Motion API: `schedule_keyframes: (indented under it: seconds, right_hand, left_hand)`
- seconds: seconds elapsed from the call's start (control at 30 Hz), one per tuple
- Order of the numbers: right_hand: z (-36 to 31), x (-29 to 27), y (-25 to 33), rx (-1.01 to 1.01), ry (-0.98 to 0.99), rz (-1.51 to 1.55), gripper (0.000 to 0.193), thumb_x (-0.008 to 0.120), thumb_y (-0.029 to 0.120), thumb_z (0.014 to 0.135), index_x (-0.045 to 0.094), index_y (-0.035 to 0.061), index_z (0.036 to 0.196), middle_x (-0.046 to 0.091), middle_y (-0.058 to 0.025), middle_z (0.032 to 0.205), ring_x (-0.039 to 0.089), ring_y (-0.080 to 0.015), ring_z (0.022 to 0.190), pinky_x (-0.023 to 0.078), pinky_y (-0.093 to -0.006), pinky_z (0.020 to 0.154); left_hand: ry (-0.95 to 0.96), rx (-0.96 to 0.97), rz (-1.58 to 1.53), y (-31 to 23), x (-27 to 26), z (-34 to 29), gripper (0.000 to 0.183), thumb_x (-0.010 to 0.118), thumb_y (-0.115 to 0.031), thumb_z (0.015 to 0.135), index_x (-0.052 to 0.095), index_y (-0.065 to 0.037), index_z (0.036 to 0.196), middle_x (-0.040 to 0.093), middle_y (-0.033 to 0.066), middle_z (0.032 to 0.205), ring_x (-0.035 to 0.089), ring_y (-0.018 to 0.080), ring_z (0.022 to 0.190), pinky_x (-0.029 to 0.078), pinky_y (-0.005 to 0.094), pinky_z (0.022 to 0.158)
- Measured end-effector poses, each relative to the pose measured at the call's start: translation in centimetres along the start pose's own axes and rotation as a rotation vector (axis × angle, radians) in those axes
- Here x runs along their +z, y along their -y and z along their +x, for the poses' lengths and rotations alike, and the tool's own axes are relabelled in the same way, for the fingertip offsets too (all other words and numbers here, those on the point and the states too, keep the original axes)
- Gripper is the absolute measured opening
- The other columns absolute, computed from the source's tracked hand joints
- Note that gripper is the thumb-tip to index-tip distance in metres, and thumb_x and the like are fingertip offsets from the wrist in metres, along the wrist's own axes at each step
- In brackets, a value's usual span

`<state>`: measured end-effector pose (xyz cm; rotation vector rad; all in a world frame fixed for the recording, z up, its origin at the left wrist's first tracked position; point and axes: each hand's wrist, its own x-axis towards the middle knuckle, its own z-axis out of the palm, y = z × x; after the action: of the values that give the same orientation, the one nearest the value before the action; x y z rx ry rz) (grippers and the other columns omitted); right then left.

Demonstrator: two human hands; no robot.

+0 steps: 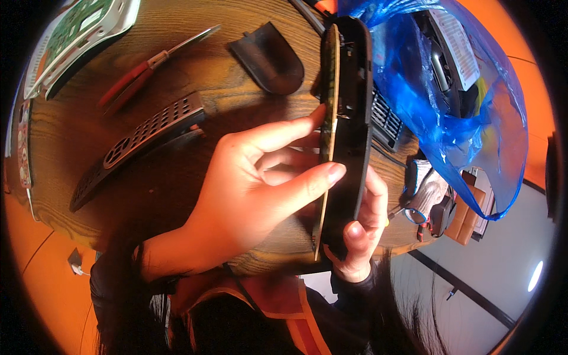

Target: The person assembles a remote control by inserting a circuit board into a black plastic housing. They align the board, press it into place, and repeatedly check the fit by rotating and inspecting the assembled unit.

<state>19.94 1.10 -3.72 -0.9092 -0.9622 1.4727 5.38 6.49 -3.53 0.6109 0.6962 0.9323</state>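
Observation:
A long black remote control shell [355, 130] stands on edge above the table, its length pointing away from me. My right hand [364, 228] wraps round its near end from the right, the thumb pressed on the shell. Along the shell's left side runs a thin circuit board [329, 148], edge-on, with a narrow gap between the two. My left hand [254, 183] pinches this board, thumb on its edge and the fingers behind it, partly hidden. To the left lies a remote control front cover [151, 133] full of button holes. A black battery cover [272, 59] rests beyond my left hand.
A red-handled tool with a metal blade [151, 65] lies on the wooden table [195, 65]. A white casing with a green circuit board [80, 29] is at the far left. On the right sit a blue plastic bag [402, 77] holding dark parts and a grey-white glove [431, 189].

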Motion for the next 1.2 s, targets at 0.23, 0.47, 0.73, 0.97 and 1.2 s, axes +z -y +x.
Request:
schedule_keyframes:
  seconds: [0.23,0.47,0.73,0.97,1.2]
  right_hand:
    - [0.08,-0.45,-0.20,-0.025,0.055,0.024,0.061,0.057,0.016,0.081,0.022,-0.0020,0.129,0.030,-0.0228,0.131,0.035,-0.0306,0.119,0.042,-0.0403,0.088]
    - [0.02,-0.46,-0.13,-0.012,0.056,0.036,0.061,0.056,0.017,0.081,0.022,-0.0016,0.129,0.030,-0.0227,0.130,0.036,-0.0304,0.118,0.043,-0.0403,0.088]
    - [0.04,-0.16,0.05,0.013,0.034,0.034,0.061,0.057,0.019,0.082,0.023,0.0019,0.129,0.031,-0.0220,0.131,0.039,-0.0302,0.116,0.044,-0.0405,0.087]
    - [-0.21,0.31,0.51,0.068,-0.033,0.044,0.061,0.057,0.019,0.082,0.023,0.0017,0.129,0.030,-0.0223,0.131,0.038,-0.0305,0.117,0.044,-0.0404,0.087]
    - [-0.02,-0.12,0.20,0.038,0.015,0.058,0.061,0.056,0.017,0.082,0.023,0.0001,0.129,0.030,-0.0224,0.131,0.038,-0.0305,0.117,0.044,-0.0396,0.086]
  left_hand:
    - [0.011,0.050,0.025,0.16,0.15,0.16,0.042,0.054,0.001,0.079,0.042,0.008,0.119,0.055,0.0115,0.108,0.052,0.0161,0.099,0.040,0.0288,0.088]
    - [0.001,0.032,0.011,0.08,0.12,0.03,0.041,0.054,0.003,0.079,0.043,0.007,0.118,0.055,0.0119,0.108,0.053,0.0166,0.099,0.041,0.0286,0.087]
    - [0.001,0.005,-0.029,-0.10,0.03,-0.01,0.043,0.056,0.005,0.077,0.043,0.007,0.118,0.056,0.0116,0.107,0.053,0.0173,0.098,0.042,0.0294,0.085]
    - [0.007,0.037,-0.008,0.05,0.04,0.06,0.043,0.055,0.004,0.078,0.043,0.007,0.119,0.055,0.0118,0.107,0.053,0.0172,0.098,0.042,0.0294,0.086]
    - [0.004,0.040,-0.007,0.01,0.15,0.11,0.042,0.055,0.004,0.078,0.042,0.008,0.118,0.055,0.0123,0.108,0.053,0.0170,0.098,0.042,0.0290,0.086]
